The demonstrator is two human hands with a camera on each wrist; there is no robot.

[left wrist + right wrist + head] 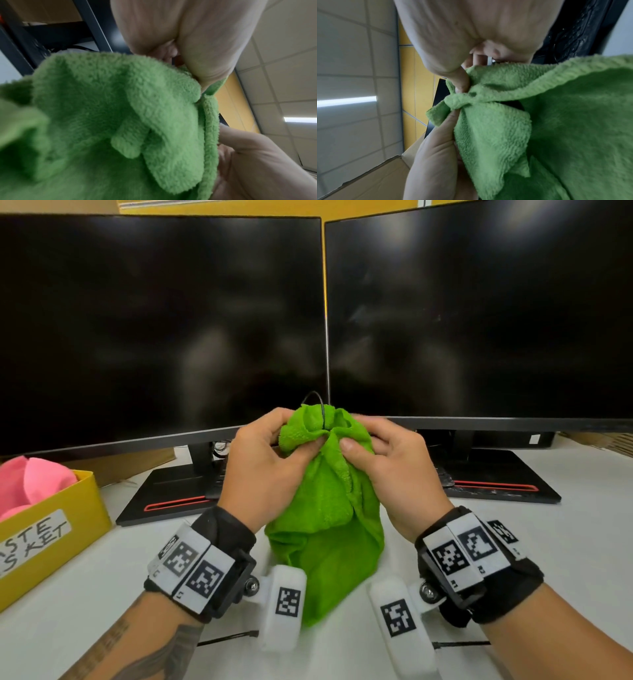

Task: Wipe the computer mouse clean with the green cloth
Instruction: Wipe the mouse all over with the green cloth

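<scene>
The green cloth (325,501) is bunched up between both hands above the white table, its lower part hanging down. My left hand (298,433) grips the bundle's left side, thumb pressed into the fabric. My right hand (356,433) grips the right side the same way. A thin black cable (320,405) loops out of the top of the bundle. The cloth covers the mouse; only a dark sliver (511,106) shows between folds in the right wrist view. The green cloth (120,108) fills the left wrist view, and my right thumb (462,81) pinches the green cloth (556,108).
Two dark monitors (161,330) (479,313) stand side by side just behind the hands, on black stands with red trim (171,494) (496,481). A yellow box (51,529) labelled as a waste basket holds pink cloth (34,481) at the left.
</scene>
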